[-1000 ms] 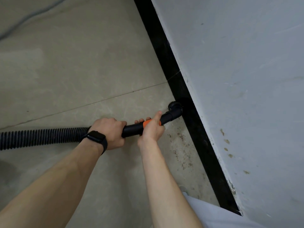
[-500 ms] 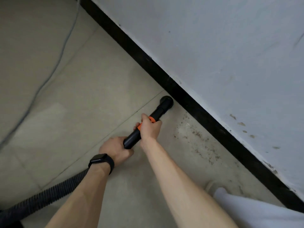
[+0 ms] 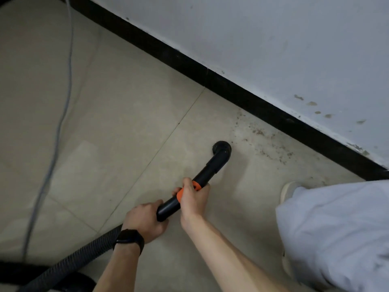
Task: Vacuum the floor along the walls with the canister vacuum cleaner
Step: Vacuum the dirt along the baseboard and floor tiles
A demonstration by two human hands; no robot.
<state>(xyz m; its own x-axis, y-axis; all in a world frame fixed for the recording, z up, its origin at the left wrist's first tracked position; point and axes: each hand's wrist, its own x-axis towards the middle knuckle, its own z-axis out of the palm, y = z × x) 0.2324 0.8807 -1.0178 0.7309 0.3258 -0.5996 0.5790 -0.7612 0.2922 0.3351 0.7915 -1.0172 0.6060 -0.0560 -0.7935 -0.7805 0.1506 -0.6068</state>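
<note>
Vacuum nozzle (image 3: 221, 148) (left hand (image 3: 145, 220), right hand (image 3: 193, 201) both grip the wand (image 3: 207, 172)) sits beside grit (image 3: 265, 140): sweep flat along the baseboard (image 3: 231, 85).

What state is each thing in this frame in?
Nozzle: down at the floor, apart from the baseboard.
Tube: held in both hands, angled toward the wall.
Left hand: fingers curled round the tube's rear end.
Right hand: grips the orange collar.
Hose: trailing to the lower left.
Dirt: scattered beside the baseboard.
Cable: lying slack.
</note>
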